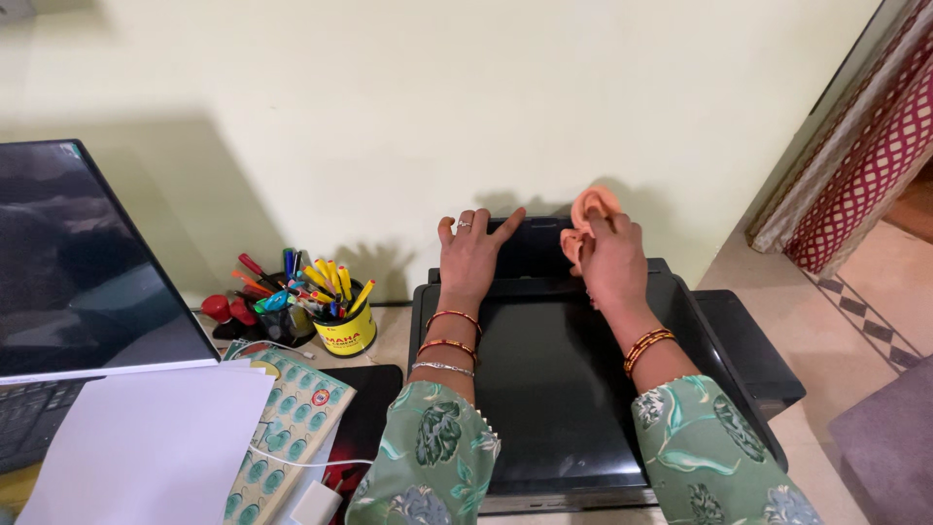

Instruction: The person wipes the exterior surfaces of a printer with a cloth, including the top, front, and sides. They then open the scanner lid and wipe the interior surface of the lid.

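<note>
Both arms in green floral sleeves reach forward. The left hand (473,255) lies flat with fingers (506,225) spread, just beside the right hand (612,261), whose fingers curl closed.

Both sleeves (428,457) are green with a leafy floral print — red-and-gold bangles (449,332) plus a thin silver one ring each wrist — and a ring (465,224) on one finger.

Home office desk: printer (583,389), laptop (78,282), pens (311,282)
</note>
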